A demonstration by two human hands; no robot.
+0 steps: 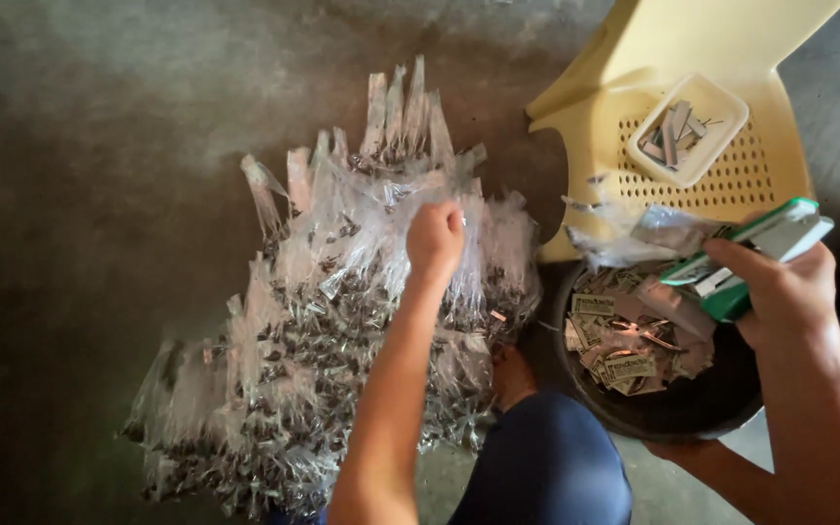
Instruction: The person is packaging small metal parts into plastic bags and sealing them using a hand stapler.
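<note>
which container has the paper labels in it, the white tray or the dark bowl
The dark round bowl, low beside the right hand, holds the paper labels. The small white tray on the yellow chair seat holds only strips of staples.

Bare forearms, no sleeves, no rings or watch on left hand (435, 238) or right hand (789, 297); dark blue trousers (546, 467) over knee.

Open floor (80, 146): left of and beyond the left hand (435, 238) fingers. Obstacles: bag heap (323, 321) beneath them; bowl (678, 408), yellow chair (673, 107) to their right.
</note>
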